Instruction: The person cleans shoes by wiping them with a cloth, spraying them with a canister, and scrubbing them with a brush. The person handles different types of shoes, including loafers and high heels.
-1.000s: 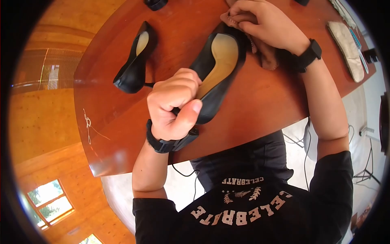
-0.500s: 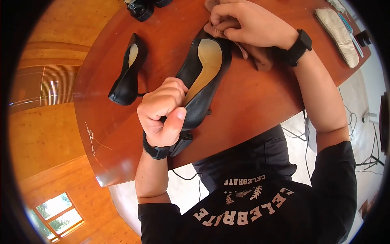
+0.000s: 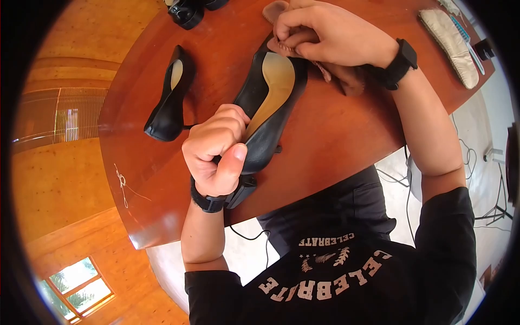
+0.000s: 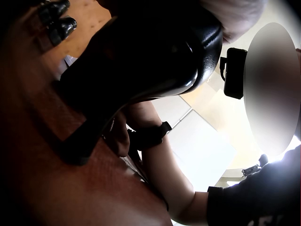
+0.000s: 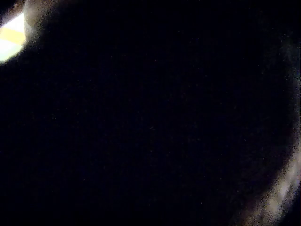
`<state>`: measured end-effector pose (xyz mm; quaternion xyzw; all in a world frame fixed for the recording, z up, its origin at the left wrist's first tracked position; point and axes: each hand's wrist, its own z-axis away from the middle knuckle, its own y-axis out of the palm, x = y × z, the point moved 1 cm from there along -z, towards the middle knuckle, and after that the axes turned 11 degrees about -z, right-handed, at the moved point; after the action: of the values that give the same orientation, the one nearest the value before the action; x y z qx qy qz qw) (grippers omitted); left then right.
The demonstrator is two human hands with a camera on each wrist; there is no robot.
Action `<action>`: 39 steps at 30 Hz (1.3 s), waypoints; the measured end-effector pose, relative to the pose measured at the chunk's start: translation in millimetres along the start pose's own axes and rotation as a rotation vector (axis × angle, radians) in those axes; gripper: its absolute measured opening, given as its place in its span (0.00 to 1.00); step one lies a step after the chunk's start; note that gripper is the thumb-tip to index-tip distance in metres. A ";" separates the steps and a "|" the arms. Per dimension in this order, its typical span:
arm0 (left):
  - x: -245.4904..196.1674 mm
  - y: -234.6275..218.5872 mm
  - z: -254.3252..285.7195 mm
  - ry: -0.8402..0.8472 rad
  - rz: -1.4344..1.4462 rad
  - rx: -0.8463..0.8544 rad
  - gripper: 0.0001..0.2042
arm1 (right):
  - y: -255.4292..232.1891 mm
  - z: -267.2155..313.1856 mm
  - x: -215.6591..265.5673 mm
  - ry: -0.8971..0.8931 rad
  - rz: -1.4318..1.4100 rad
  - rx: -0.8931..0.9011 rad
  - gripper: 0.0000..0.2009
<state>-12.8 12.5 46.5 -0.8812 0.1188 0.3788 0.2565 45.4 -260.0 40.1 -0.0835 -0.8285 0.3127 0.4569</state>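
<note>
In the head view my left hand [image 3: 215,151] grips the back end of a black high-heeled shoe [image 3: 265,143], its thumb at the rim and its fingers curled over the side. The beige insole [image 3: 277,81] faces up, with the toe pointing away from me. My right hand [image 3: 336,35] pinches a brown cloth [image 3: 346,80] against the toe, which it partly covers. From below, the left wrist view shows the dark shoe [image 4: 141,61] and its heel [image 4: 82,143] close over the table. The right wrist view is almost wholly dark.
A matching black shoe [image 3: 169,108] lies to the left on the brown table [image 3: 336,130]. Shiny black shoes [image 3: 187,15] stand at the far edge. On the right are a beige padded cloth [image 3: 449,51] and a blue brush [image 3: 461,31]. Thin string [image 3: 121,181] lies near the left edge.
The head view has shifted, bringing more of the far black shoes into sight. My right hand and the cloth have moved slightly left over the toe; my left hand keeps its grip.
</note>
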 end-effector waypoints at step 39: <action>-0.9 -0.3 3.1 -0.037 -0.035 0.009 0.21 | -1.6 -0.9 -3.1 -0.031 -0.029 0.037 0.10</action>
<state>-15.2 14.5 45.4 -0.8749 0.1004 0.3901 0.2690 48.1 -262.2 39.2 -0.0583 -0.8308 0.3225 0.4499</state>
